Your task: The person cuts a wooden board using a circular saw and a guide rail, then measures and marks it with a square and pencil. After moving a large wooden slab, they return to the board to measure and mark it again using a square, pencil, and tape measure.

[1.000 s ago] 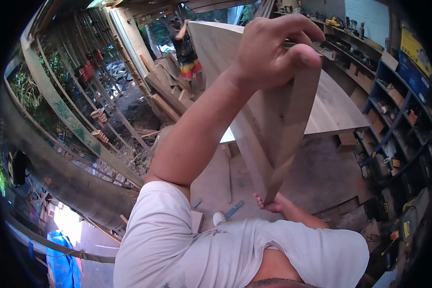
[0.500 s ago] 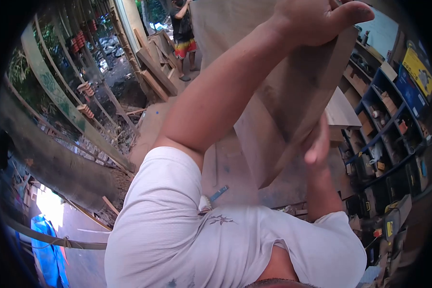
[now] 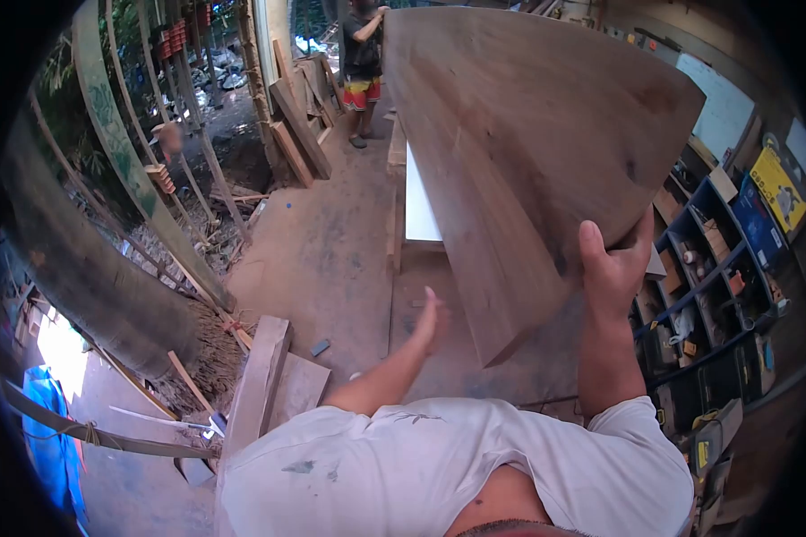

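A large brown wooden slab [image 3: 546,134] with thick edges fills the upper middle, tilted, its near corner pointing down towards me. My right hand [image 3: 616,264] grips the slab's right edge, thumb on the near face and fingers partly hidden behind it. My left hand [image 3: 430,324] is off the wood, left of the near corner, its fingers stretched out and holding nothing. Beyond the slab's far left corner stands another person [image 3: 362,63], with a hand at that corner.
A white-topped surface [image 3: 421,201] shows under the slab. Blue shelving [image 3: 712,259] with tools stands at right. Boards [image 3: 300,134] lean at the far left of the walkway. Near my left arm are a timber beam [image 3: 264,367] and a small block [image 3: 320,347] on the floor.
My left hand has let go of the slab's upper edge and come down left. My right hand has risen from the lower corner to the right edge. The slab has turned, showing its broad face.
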`<action>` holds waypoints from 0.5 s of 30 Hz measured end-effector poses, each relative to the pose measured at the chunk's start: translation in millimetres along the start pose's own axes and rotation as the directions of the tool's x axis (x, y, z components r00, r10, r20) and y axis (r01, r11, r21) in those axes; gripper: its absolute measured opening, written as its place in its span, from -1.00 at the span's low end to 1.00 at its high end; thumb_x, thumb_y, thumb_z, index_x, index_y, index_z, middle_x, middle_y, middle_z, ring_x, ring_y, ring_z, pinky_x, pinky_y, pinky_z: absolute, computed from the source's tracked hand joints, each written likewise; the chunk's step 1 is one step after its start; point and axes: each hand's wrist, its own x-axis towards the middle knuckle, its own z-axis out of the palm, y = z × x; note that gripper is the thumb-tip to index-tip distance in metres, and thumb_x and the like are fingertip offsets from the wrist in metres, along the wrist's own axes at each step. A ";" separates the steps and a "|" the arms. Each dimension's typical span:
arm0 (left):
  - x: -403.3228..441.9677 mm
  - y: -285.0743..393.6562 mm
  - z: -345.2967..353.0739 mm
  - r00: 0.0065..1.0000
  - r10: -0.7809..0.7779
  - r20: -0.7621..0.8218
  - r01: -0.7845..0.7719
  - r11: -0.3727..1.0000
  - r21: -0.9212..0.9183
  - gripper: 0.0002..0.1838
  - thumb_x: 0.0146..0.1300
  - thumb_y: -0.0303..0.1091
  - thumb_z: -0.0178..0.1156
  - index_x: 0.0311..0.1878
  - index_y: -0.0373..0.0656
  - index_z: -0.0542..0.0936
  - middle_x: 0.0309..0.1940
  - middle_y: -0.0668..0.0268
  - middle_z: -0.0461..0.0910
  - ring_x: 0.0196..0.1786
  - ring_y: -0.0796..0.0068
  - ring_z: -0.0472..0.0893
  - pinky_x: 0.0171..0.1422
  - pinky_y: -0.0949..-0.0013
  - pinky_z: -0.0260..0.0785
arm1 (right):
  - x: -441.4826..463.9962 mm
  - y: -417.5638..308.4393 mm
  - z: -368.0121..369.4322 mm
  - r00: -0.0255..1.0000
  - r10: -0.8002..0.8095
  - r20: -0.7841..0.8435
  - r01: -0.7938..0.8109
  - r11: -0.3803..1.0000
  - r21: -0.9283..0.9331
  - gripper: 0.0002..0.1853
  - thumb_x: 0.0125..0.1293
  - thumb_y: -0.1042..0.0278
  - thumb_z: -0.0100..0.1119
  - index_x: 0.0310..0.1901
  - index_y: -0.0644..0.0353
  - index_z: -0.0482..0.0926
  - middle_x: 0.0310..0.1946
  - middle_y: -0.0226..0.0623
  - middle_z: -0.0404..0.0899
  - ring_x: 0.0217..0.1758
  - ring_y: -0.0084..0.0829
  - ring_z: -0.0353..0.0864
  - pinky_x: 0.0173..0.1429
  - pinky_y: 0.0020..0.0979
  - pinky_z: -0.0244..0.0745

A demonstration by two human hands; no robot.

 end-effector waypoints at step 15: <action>-66.1 9.8 45.6 0.797 0.079 0.598 0.296 0.813 -0.502 0.04 0.22 0.55 -0.15 0.52 -0.11 0.12 0.46 0.08 0.23 0.47 0.04 0.26 0.49 -0.11 0.13 | 10.3 -28.3 58.7 0.927 -0.319 0.197 0.349 0.927 -0.140 0.00 -0.04 0.36 0.33 0.46 0.35 0.02 0.30 -0.10 0.23 0.37 -0.26 0.25 0.44 -0.26 0.14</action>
